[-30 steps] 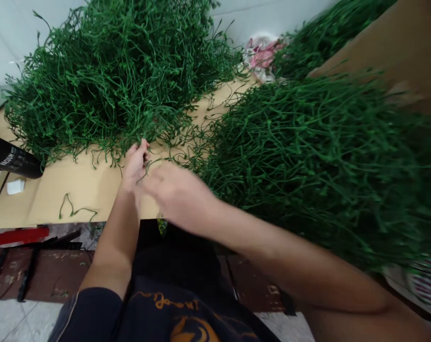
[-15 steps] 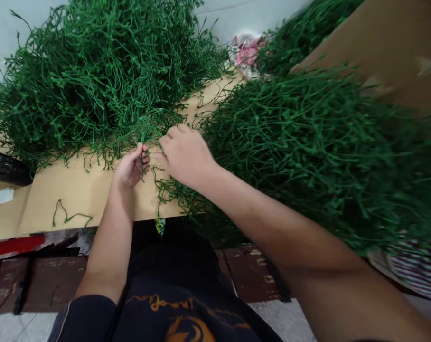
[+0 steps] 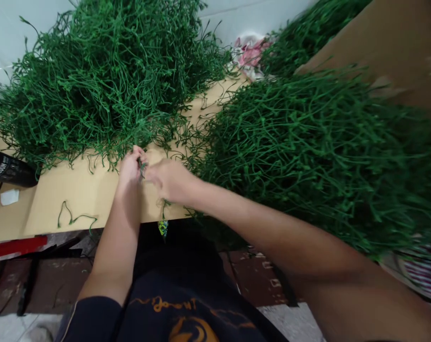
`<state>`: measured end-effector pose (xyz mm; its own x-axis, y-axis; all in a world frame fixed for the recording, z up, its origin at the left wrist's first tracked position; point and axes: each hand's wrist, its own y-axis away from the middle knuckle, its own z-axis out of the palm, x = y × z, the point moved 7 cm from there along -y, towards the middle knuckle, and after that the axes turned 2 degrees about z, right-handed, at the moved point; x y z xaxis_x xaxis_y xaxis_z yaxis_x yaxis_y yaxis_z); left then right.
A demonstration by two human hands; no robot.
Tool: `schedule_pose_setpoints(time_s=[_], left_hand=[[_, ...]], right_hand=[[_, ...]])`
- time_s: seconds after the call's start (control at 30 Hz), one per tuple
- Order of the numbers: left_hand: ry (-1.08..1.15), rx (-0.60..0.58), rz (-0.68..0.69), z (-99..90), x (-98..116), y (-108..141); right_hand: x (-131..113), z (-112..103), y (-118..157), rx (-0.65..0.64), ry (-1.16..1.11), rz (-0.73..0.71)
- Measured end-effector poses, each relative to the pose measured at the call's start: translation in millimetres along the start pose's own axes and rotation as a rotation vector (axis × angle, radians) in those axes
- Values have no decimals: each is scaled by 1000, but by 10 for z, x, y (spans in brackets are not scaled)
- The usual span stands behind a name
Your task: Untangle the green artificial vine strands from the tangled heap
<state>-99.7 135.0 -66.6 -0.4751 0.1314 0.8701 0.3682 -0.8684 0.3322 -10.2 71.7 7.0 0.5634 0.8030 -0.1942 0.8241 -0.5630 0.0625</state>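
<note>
My left hand is closed in a pinch on a thin green plastic stem, just in front of the left heap of green stems. Close beside it on the right, my right hand has its fingers curled together, their tips at the short end of that stem. Motion smears these fingers, so what they hold cannot be made out. Both hands are above a cardboard sheet. A second heap of green stems lies right of my right hand and partly under the forearm.
A loose stem lies near the cardboard's front edge. At the left stand a black bottle and a white scrap. Pink and white cloth sits at the back by the tiled wall. A large cardboard flap rises at upper right.
My right hand has moved down and slightly left, and its fingers have closed in beside my left hand. The left hand still pinches the stem. The whole view has shifted slightly.
</note>
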Motion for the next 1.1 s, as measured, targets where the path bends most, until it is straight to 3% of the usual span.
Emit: schedule_pose_setpoints(time_s=[0.07,0.1,0.13,0.17,0.27,0.33,0.37,0.47,0.53,0.63,0.77,0.97,1.1], left_hand=[[68,63,34,-74,38,-15],[77,45,54,-79,51,-8],[56,-16,64,-53,53,9],[22,-99,55,-10,37,40],[-40,-333,-17,119,-42,171],[-35,-410,-34,164,-49,231],[-24,-433,-35,181,-41,246],[-9,-491,-74,223,-36,262],[0,-521,-103,236,-39,271],[-12,-546,-136,233,-51,295],[-150,-416,-53,176,-46,241],[-368,-90,368,94,123,116],[-485,45,523,34,212,182]], right_hand=[[-287,-69,182,-36,-99,-242],[-348,-163,275,-7,-147,-331],[-303,-257,342,17,-136,-329],[-142,-349,377,35,-72,-220],[635,-724,524,180,223,336],[945,-929,633,323,347,520],[1002,-973,648,395,359,533],[907,-840,480,502,223,359],[795,-614,249,449,102,252],[757,-331,-70,342,-17,243],[787,-244,-223,324,-101,202],[817,-217,-170,319,-86,210],[800,-177,-184,325,-91,218]])
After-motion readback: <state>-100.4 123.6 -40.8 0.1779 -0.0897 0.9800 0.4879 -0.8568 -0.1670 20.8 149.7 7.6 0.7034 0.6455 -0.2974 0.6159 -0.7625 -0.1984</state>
